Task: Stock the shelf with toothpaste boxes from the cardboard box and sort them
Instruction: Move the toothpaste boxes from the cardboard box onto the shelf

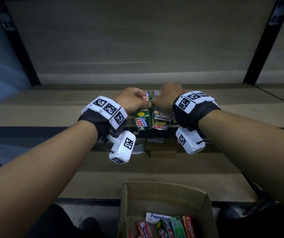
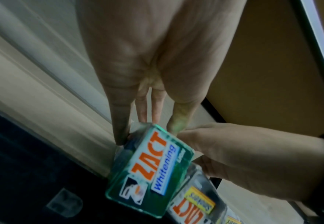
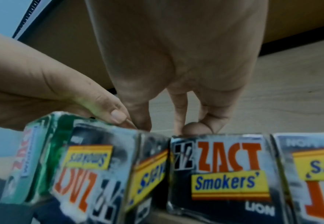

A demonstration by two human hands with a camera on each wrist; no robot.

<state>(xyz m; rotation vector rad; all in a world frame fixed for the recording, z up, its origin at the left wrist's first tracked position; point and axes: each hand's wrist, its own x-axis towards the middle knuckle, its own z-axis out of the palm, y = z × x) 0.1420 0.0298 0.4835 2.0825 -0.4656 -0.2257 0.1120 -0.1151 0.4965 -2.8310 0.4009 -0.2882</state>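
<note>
Green ZACT Whitening toothpaste carton (image 1: pixel 143 121) lies on the beige shelf board (image 1: pixel 52 107), long axis front-to-back, pressed vs the dark silver ZACT Smokers' cartons (image 1: pixel 161 121) on its right. Left hand (image 1: pixel 129 100) nearer it, fingers (image 2: pixel 119 127) pinching its far end. Right hand (image 1: pixel 167 97) fingers (image 3: pixel 178 112) curled onto the Smokers' tops. Brown cardboard box (image 1: pixel 163 194) w/ more stock sits below.
</note>
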